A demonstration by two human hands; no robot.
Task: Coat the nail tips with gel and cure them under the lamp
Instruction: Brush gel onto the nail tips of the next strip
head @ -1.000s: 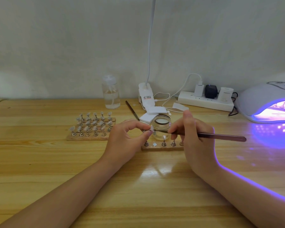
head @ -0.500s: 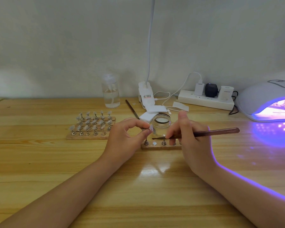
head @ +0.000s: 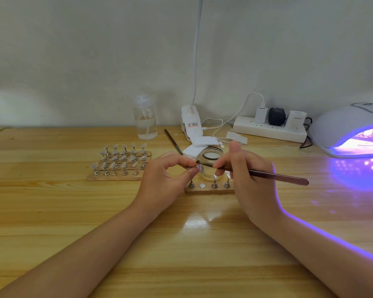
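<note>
My left hand (head: pixel 166 179) pinches a small nail tip on a metal stand (head: pixel 194 168) just above a wooden holder strip (head: pixel 207 191). My right hand (head: pixel 246 175) grips a dark brush (head: pixel 274 175), whose tip touches the nail tip. Behind them stands an open glass gel jar (head: pixel 211 160). On the strip stand three stands (head: pixel 214 184) and one bare magnet spot. The white curing lamp (head: pixel 349 130) glows violet at the far right, with a holder inside it.
A wooden board with several nail tips on stands (head: pixel 119 164) lies at the left. A clear pump bottle (head: pixel 145 123), a clip lamp base (head: pixel 191 123), white pads (head: pixel 194 150), a second brush (head: pixel 173 141) and a power strip (head: pixel 269 127) stand along the back.
The brush tip has moved up and left onto the nail tip that my left hand pinches, and the brush handle has dropped lower at the right. My left hand has barely moved.
</note>
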